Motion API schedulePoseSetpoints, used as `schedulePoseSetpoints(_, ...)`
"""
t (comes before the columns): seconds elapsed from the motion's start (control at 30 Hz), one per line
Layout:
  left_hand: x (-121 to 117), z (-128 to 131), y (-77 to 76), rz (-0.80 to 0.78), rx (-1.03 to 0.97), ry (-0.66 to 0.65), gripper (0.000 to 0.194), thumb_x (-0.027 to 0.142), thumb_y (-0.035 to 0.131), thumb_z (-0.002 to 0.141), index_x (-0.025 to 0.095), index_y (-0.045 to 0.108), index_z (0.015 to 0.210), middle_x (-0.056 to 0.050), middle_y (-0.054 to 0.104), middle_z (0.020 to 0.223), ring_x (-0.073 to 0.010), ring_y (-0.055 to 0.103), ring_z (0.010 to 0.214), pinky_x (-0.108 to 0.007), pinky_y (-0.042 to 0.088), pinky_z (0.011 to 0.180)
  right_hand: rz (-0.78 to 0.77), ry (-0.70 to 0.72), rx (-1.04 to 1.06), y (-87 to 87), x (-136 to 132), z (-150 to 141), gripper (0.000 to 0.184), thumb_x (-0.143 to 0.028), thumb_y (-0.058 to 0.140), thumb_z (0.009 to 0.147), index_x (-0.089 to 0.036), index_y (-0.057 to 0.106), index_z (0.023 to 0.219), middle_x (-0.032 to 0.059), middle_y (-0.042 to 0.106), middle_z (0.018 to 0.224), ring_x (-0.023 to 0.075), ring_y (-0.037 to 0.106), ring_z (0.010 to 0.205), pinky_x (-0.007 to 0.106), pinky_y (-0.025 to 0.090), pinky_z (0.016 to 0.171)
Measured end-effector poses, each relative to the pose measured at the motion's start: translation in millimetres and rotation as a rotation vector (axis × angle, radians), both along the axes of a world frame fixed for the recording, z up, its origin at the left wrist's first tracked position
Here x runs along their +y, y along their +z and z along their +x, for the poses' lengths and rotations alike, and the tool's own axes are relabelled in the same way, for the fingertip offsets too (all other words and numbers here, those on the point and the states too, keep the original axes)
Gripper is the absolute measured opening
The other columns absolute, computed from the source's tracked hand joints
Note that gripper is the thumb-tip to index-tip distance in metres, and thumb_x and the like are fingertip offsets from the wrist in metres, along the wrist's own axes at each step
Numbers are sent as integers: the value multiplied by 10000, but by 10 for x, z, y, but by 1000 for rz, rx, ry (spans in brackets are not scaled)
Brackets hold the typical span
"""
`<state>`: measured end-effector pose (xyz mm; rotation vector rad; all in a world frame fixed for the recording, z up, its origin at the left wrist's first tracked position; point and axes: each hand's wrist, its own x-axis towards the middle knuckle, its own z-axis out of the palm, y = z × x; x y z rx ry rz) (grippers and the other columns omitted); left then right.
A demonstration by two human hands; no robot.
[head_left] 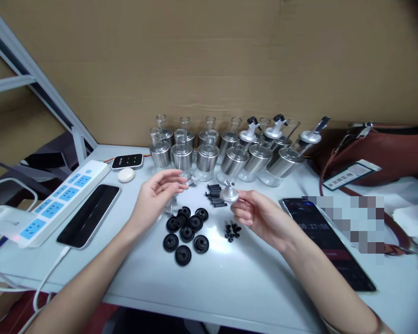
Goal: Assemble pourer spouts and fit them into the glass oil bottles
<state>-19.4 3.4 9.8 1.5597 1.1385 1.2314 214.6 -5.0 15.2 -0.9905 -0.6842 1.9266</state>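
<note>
My right hand (256,211) pinches a silver domed pourer cap (229,195) with a short spout, held above the table. My left hand (156,197) is open, its fingers stretched out and curving above some shiny silver pieces (194,180) that it partly hides. Between the hands lie several round black plastic discs (187,233), some overlapping. A bunch of slim black levers (216,195) lies just behind the held cap. Beside my right fingers is a small cluster of black stoppers (232,231).
Glass bottles with steel sleeves (208,157) stand in rows along the cardboard wall (209,65); three carry pourer tops. At left are a power strip (64,199), a phone (89,216) and a white round case (126,175). At right lie a larger phone (330,250) and a brown bag (386,157).
</note>
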Motion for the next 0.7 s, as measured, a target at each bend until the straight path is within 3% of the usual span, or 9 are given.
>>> schedulePoseSetpoints(0.07, -67, 77, -87, 360, 234, -2, 210, 178, 561, 875, 184, 570, 1085, -79, 657, 1071, -187, 646, 1001, -335, 533, 898, -103, 56, 75, -2, -17, -56, 303, -216, 708, 624, -180, 410, 587, -88, 290, 540, 27, 238, 453, 157, 197, 392)
schedulePoseSetpoints(0.13, -134, 151, -171, 702, 465, -94, 271, 105, 540, 881, 200, 542, 1136, -94, 616, 1162, -197, 596, 1100, -353, 513, 936, -165, 146, 118, -5, -53, -103, 284, -222, 704, 618, -175, 425, 593, -86, 321, 529, 22, 254, 442, 151, 216, 391)
schedulePoseSetpoints(0.2, -191, 218, -231, 885, 576, -180, 312, 75, 495, 895, 188, 500, 1186, -116, 601, 1164, -195, 593, 1086, -339, 532, 888, -175, 222, 123, -8, -102, -135, 252, -244, 694, 640, -169, 455, 613, -80, 361, 527, 23, 284, 435, 152, 241, 403)
schedulePoseSetpoints(0.33, -245, 287, -257, 969, 573, -149, 239, 86, 471, 912, 175, 497, 1132, -96, 617, 1028, -163, 619, 932, -281, 547, 769, -138, 288, 93, -8, -179, -162, 225, -285, 681, 683, -159, 497, 648, -65, 419, 553, 29, 348, 444, 163, 270, 431)
schedulePoseSetpoints(0.53, -230, 251, -207, 993, 595, -111, 191, 154, 517, 899, 179, 505, 1087, -77, 624, 953, -168, 606, 851, -321, 508, 747, -5, 334, -26, -7, -182, -160, 270, -357, 687, 719, -155, 515, 670, -55, 452, 573, 44, 395, 457, 194, 286, 449)
schedulePoseSetpoints(0.7, -243, 271, -184, 1010, 607, -101, 239, 166, 486, 837, 172, 508, 1075, -57, 634, 867, -158, 608, 765, -322, 480, 729, 296, 184, -377, -19, -170, -163, 291, -427, 691, 724, -169, 556, 740, -71, 443, 534, 55, 359, 452, 213, 278, 454)
